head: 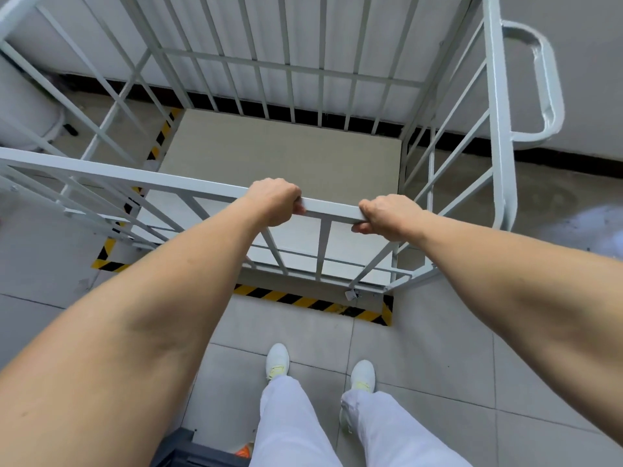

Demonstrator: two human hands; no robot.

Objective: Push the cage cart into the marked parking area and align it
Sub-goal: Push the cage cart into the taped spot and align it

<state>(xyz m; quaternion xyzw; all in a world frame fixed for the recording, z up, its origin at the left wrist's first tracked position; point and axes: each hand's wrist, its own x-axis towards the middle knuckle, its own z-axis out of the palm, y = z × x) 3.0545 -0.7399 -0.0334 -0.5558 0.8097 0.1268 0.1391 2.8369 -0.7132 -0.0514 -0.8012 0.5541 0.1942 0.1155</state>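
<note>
A white metal cage cart (502, 129) with barred sides and a pale flat deck (283, 153) stands in front of me, its far side close to the wall. My left hand (274, 202) and my right hand (389, 215) both grip the cart's near top rail (135, 176), a hand's width apart. Yellow-and-black striped floor tape (303, 301) marks the parking area. It runs along the cart's near edge and up its left side (161, 136). The cart's base lies just inside the near strip and the right corner of the tape.
A grey wall (590, 79) with a dark skirting runs behind the cart. A looped handle (546, 85) sticks out of the cart's right side. A white rounded object (23, 106) sits at the far left. A dark crate (188, 449) is behind my feet on the tiled floor.
</note>
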